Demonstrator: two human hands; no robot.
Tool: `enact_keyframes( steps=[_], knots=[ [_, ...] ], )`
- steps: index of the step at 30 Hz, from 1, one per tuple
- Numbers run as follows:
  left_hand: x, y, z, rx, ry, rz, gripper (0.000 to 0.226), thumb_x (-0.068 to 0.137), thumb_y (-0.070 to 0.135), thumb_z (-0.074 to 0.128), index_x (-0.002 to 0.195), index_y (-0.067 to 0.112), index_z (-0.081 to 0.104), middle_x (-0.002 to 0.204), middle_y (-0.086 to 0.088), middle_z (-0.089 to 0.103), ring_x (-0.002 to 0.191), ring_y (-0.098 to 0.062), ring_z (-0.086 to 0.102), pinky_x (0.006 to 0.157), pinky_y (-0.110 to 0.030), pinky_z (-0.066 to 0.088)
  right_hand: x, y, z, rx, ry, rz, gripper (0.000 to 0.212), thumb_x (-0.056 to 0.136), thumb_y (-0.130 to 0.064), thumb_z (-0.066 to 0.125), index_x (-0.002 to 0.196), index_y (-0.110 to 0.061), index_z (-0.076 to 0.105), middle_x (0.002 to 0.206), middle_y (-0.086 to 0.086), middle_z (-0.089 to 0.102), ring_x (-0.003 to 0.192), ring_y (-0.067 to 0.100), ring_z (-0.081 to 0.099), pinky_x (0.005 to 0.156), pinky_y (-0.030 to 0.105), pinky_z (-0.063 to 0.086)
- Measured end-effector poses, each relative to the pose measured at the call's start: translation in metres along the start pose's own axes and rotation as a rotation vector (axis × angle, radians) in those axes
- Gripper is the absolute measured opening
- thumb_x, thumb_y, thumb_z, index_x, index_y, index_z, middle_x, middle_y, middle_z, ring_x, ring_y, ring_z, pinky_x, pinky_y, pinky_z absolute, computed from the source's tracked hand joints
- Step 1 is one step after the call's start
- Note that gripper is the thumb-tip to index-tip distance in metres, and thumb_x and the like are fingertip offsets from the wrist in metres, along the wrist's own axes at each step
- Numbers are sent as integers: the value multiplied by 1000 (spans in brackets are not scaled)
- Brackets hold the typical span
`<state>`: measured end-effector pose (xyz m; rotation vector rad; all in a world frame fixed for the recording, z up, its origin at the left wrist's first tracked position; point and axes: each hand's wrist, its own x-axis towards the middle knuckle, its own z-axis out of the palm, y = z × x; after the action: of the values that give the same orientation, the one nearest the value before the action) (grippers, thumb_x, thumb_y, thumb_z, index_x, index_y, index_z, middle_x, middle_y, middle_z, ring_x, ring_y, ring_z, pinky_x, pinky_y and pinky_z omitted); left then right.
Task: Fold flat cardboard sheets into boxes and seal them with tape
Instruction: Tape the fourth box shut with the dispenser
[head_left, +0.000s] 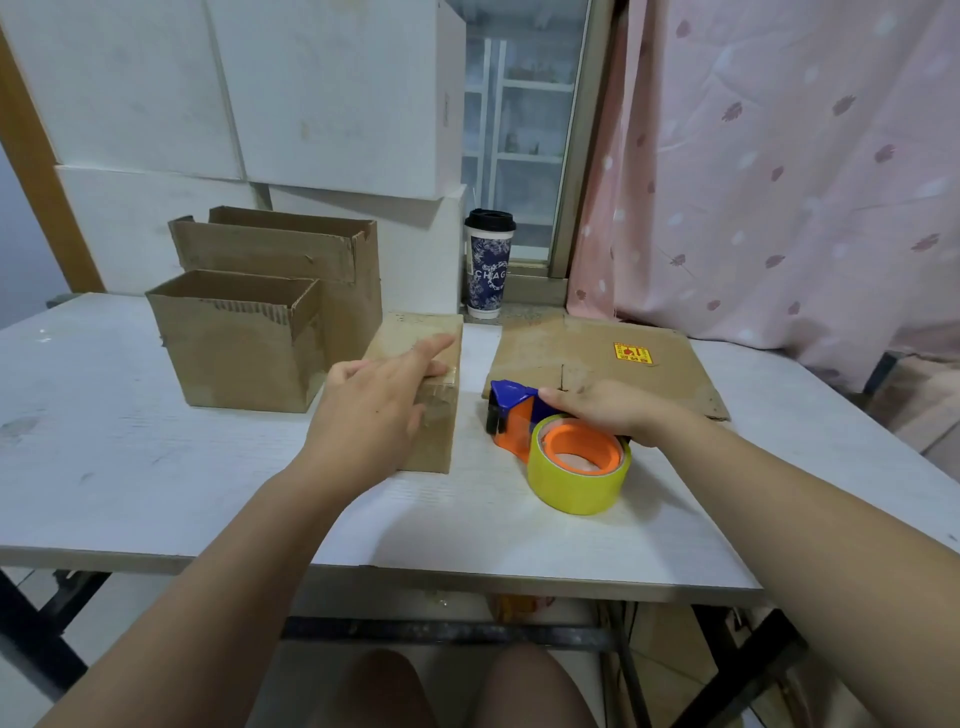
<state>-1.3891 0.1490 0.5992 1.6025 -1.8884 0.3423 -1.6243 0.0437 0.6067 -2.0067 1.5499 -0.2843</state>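
White folding table (130, 467) by a pink curtain (779, 182), watching this from my end. Flat cardboard sheets (597, 353) lie far right, two open boxes (244, 353) stand left, and one closed box (434, 447) sits centre. Looks like the sealing step to me: next move wants the tape dispenser (519, 421) brought onto that box's seam. Left hand (374, 410) lies flat on the closed box, fingers straight. Right hand (608, 410) covers the dispenser's handle; can't tell if it's actually clamped round it.

Both forearms extended forward; left hand (374, 410) flat, fingers straight and spread; right hand (608, 410) palm-down, fingers curled round the tape dispenser (514, 421).
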Motion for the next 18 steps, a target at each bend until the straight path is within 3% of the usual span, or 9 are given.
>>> enact_keyframes(
  steps=[2,4,7,11,15,18],
  knots=[
    [0,3,-3,12,-2,-34,63,90,11,56,141,35,29,124,21,58,112,-11,52,83,-23,20,-2,-3,2,-40,81,-41,48,95,-52,46,69,-12,52,69,7,53,71,25,51,59,32,37],
    [-2,6,-4,13,4,-61,57,92,12,53,140,34,32,122,19,59,112,-11,52,82,-22,19,-8,-10,4,-87,308,-148,46,96,-46,47,62,-16,54,64,4,55,70,24,52,59,33,33],
    [-1,10,-6,8,14,-98,49,95,15,50,138,33,36,118,18,62,108,-11,54,81,-21,18,-28,-36,18,168,575,-321,28,99,-28,46,99,-18,72,90,3,71,88,19,60,75,32,42],
    [-1,13,-5,-4,55,-115,43,94,15,51,135,29,43,114,17,65,105,-13,58,79,-22,20,-43,-67,58,622,345,-337,41,97,-2,42,134,-15,53,125,1,63,114,7,56,105,25,39],
    [-2,12,-4,-25,60,-108,41,90,13,57,130,23,50,108,15,68,99,-16,63,79,-26,28,-48,-80,86,816,173,-288,67,88,19,29,148,-9,29,144,2,44,132,12,43,106,20,34],
    [-2,11,-4,-41,38,-128,41,91,14,57,129,24,49,111,17,67,102,-14,62,87,-28,32,-55,-84,106,755,178,-267,79,84,19,28,151,-21,19,132,-14,45,129,8,44,98,11,35]
  ],
)
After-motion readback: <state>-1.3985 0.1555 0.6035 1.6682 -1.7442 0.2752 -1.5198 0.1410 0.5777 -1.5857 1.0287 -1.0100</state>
